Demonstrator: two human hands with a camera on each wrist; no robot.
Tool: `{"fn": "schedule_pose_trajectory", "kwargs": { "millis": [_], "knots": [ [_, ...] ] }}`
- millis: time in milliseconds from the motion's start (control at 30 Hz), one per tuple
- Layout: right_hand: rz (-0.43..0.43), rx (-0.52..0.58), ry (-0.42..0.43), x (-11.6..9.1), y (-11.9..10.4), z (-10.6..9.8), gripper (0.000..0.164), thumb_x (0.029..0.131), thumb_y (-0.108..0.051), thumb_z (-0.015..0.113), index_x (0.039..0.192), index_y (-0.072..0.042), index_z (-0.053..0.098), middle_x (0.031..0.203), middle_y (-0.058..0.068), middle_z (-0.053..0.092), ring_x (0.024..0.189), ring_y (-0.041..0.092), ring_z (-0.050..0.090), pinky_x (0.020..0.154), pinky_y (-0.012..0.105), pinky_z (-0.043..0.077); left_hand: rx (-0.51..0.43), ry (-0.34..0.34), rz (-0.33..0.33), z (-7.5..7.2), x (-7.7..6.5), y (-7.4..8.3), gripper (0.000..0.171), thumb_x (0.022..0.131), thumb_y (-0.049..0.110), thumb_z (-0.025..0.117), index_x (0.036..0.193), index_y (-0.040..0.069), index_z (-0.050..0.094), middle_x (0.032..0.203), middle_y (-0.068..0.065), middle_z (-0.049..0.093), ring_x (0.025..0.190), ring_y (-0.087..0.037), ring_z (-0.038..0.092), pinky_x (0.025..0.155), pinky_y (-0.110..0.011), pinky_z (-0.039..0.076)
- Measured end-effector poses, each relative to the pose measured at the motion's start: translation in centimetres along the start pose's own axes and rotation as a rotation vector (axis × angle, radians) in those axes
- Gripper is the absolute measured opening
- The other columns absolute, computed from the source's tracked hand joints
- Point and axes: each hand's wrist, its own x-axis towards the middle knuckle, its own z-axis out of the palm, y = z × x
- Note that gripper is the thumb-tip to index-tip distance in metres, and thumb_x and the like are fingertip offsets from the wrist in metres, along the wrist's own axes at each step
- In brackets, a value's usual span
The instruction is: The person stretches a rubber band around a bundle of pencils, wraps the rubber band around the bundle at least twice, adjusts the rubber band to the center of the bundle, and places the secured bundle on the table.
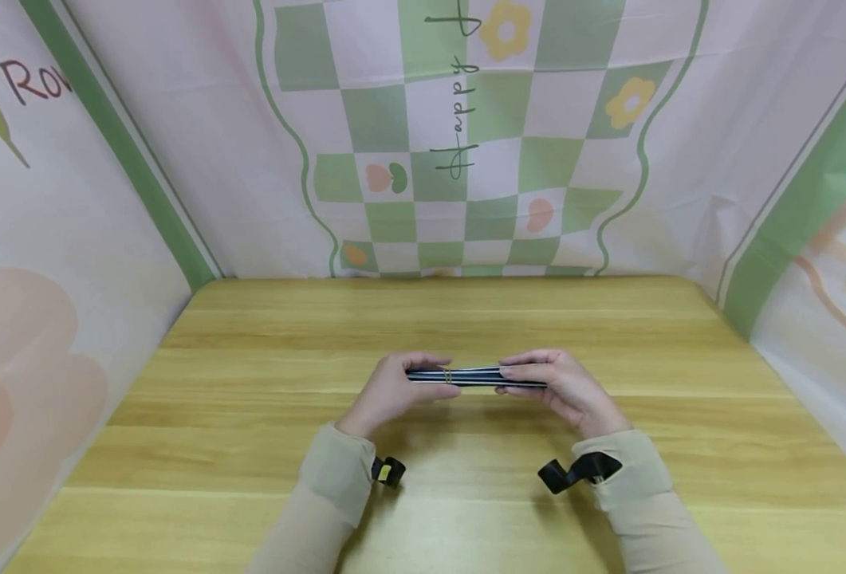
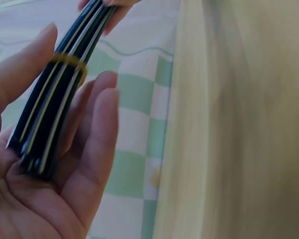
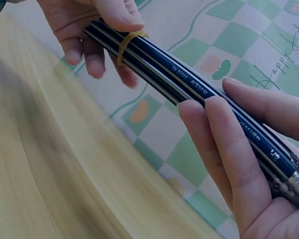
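A bundle of dark blue pencils [image 1: 476, 375] with pale stripes is held level above the table between both hands. A yellow rubber band [image 3: 129, 46] wraps it near the left end. My left hand [image 1: 403, 391] loosely holds that end, thumb on one side and fingers on the other; in the left wrist view the pencil ends meet the palm. My right hand [image 1: 569, 387] grips the other end, its fingertips [image 3: 217, 107] against the pencils. Lettering and "HB" show on the barrels in the right wrist view, where silvery pencil ends lie by the right palm.
Below the hands is a wood-grain table [image 1: 466, 510]. A printed cloth [image 1: 437, 215] with green checks and flowers hangs behind it, and pale printed cloths flank both sides. Black wrist cameras [image 1: 391, 472] stick out from the beige sleeves [image 1: 340, 470].
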Motion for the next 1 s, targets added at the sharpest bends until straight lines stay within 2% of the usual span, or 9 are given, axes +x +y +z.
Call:
{"fn": "schedule_pose_trajectory", "kwargs": {
  "millis": [67, 133, 300, 467, 600, 733, 867, 1000],
  "knots": [
    [-0.006, -0.007, -0.004, 0.0, 0.0, 0.0, 0.022, 0.091, 0.007, 0.062, 0.093, -0.009, 0.078, 0.094, 0.011, 0.074, 0.082, 0.022, 0.075, 0.078, 0.023, 0.058, -0.005, -0.01, -0.015, -0.3, -0.1, 0.1, 0.04, 0.079, 0.027, 0.085, 0.116, 0.014, 0.073, 0.107, -0.005, 0.073, 0.088, -0.03, 0.071, 0.079, -0.041, 0.059],
    [-0.015, -0.017, -0.006, 0.1, 0.2, 0.0, 0.023, 0.091, 0.008, 0.062, 0.092, -0.009, 0.078, 0.093, 0.011, 0.074, 0.081, 0.022, 0.075, 0.078, 0.024, 0.058, 0.02, -0.01, -0.009, -0.4, -0.1, 0.0, 0.035, 0.079, 0.027, 0.084, 0.111, 0.014, 0.075, 0.101, -0.004, 0.074, 0.088, -0.033, 0.07, 0.077, -0.042, 0.059],
    [-0.028, -0.05, -0.005, 0.2, 0.7, 0.3, 0.025, 0.089, 0.008, 0.063, 0.089, -0.012, 0.078, 0.092, 0.009, 0.074, 0.08, 0.021, 0.075, 0.077, 0.025, 0.059, 0.132, -0.009, 0.064, 0.2, 0.2, -0.3, 0.032, 0.079, 0.031, 0.084, 0.105, 0.013, 0.078, 0.098, -0.001, 0.076, 0.087, -0.022, 0.067, 0.076, -0.031, 0.055],
    [-0.023, -0.055, 0.007, 0.4, 1.2, 0.7, 0.024, 0.089, 0.008, 0.063, 0.09, -0.01, 0.078, 0.091, 0.009, 0.074, 0.08, 0.021, 0.075, 0.077, 0.026, 0.059, 0.234, 0.008, 0.08, 0.6, 0.1, -0.3, 0.031, 0.079, 0.033, 0.084, 0.104, 0.015, 0.079, 0.096, 0.001, 0.076, 0.083, -0.014, 0.065, 0.075, -0.029, 0.053],
    [-0.027, -0.067, 0.001, 0.6, 1.4, 1.1, 0.017, 0.088, 0.007, 0.064, 0.094, -0.004, 0.076, 0.091, 0.009, 0.074, 0.08, 0.021, 0.075, 0.077, 0.027, 0.059, 0.401, 0.026, 0.131, 0.8, -0.1, 0.0, 0.029, 0.081, 0.037, 0.082, 0.103, 0.019, 0.079, 0.094, 0.005, 0.077, 0.08, -0.008, 0.064, 0.074, -0.028, 0.052],
    [-0.032, -0.07, -0.017, 0.8, 1.6, 1.4, 0.018, 0.088, 0.007, 0.065, 0.092, -0.006, 0.077, 0.09, 0.009, 0.075, 0.079, 0.02, 0.075, 0.077, 0.028, 0.06, 0.562, 0.034, 0.209, 1.3, -0.1, 0.2, 0.03, 0.083, 0.042, 0.077, 0.104, 0.021, 0.079, 0.095, 0.006, 0.077, 0.076, -0.003, 0.063, 0.07, -0.023, 0.05],
    [-0.034, -0.065, -0.029, 0.8, 1.8, 1.5, 0.023, 0.089, 0.008, 0.063, 0.088, -0.01, 0.077, 0.089, 0.008, 0.075, 0.078, 0.02, 0.075, 0.076, 0.027, 0.06, 0.591, 0.035, 0.237, 1.5, -0.2, 0.2, 0.031, 0.085, 0.043, 0.076, 0.105, 0.02, 0.079, 0.095, 0.006, 0.077, 0.072, -0.001, 0.06, 0.065, -0.021, 0.048],
    [-0.03, -0.067, -0.024, 0.8, 1.7, 1.5, 0.024, 0.089, 0.008, 0.061, 0.088, -0.011, 0.077, 0.09, 0.008, 0.075, 0.078, 0.02, 0.075, 0.075, 0.026, 0.059, 0.576, 0.039, 0.225, 1.4, -0.3, 0.5, 0.034, 0.084, 0.043, 0.077, 0.108, 0.018, 0.078, 0.099, 0.004, 0.077, 0.076, -0.003, 0.062, 0.068, -0.022, 0.049]
  ]
}}
